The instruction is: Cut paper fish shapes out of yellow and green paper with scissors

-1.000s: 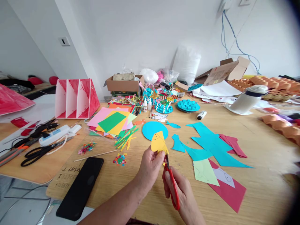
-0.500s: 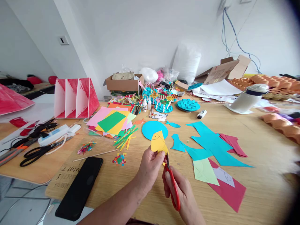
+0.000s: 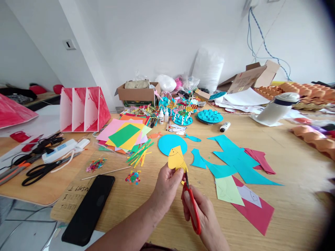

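Note:
Between the thumb and fingers of my left hand [image 3: 167, 186] is a piece of yellow paper [image 3: 176, 158] with a fish drawn on it in dark lines. My right hand [image 3: 202, 212] is closed round the red handles of a pair of scissors [image 3: 194, 209]. The scissors' blades point up and meet the paper's lower right edge, beside my left thumb. Behind the paper, a blue paper circle [image 3: 167, 141] lies on the table. A small blue paper fish [image 3: 193, 138] and an orange paper fish [image 3: 155, 135] lie beyond.
Blue paper offcuts [image 3: 230, 157], a pale green sheet [image 3: 229, 190] and a red sheet [image 3: 258, 216] lie to the right. A black phone [image 3: 90, 209], black-handled scissors [image 3: 39, 172], paper strips [image 3: 140, 153] and stacked coloured paper [image 3: 124, 134] are on the left. Glue bottles [image 3: 161, 116] stand farther back.
Hardly anything differs. The view has shifted very slightly, and both hands keep their places with the scissors at the paper's edge.

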The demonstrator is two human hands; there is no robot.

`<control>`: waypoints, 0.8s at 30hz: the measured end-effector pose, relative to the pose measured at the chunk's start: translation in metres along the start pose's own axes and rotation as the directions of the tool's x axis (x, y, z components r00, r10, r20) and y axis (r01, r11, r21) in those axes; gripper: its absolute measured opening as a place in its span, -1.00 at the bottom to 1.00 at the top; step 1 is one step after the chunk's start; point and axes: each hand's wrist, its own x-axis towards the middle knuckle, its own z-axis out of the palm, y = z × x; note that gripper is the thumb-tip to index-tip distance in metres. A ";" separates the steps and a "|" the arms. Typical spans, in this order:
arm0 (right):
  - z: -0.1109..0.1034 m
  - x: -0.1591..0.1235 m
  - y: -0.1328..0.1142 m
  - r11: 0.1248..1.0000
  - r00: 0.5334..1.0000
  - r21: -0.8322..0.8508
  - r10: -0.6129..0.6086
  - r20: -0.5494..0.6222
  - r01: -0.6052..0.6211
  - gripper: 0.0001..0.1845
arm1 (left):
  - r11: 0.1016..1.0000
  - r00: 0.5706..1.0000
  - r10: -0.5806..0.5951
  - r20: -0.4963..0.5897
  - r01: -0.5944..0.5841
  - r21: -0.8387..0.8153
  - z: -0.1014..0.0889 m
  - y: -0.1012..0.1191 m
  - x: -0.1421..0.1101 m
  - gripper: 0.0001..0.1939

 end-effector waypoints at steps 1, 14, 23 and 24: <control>0.000 0.000 0.000 1.000 1.000 -0.003 0.003 0.002 -0.003 -0.57 | 1.000 1.000 0.002 0.003 -0.002 0.000 0.000 0.000 0.000 -0.90; -0.003 -0.002 0.003 0.999 1.000 -0.032 0.005 0.005 -0.005 -0.58 | 1.000 1.000 -0.014 0.001 0.014 0.012 -0.001 0.001 0.001 -0.91; -0.007 -0.002 0.004 0.996 0.999 -0.088 -0.027 0.020 0.028 -0.62 | 0.999 1.000 -0.018 0.022 0.017 0.027 -0.003 -0.001 0.003 -0.90; -0.008 -0.002 0.004 0.996 0.999 -0.089 -0.026 0.021 0.028 -0.62 | 0.999 1.000 -0.017 0.024 0.016 0.029 -0.003 -0.001 0.003 -0.90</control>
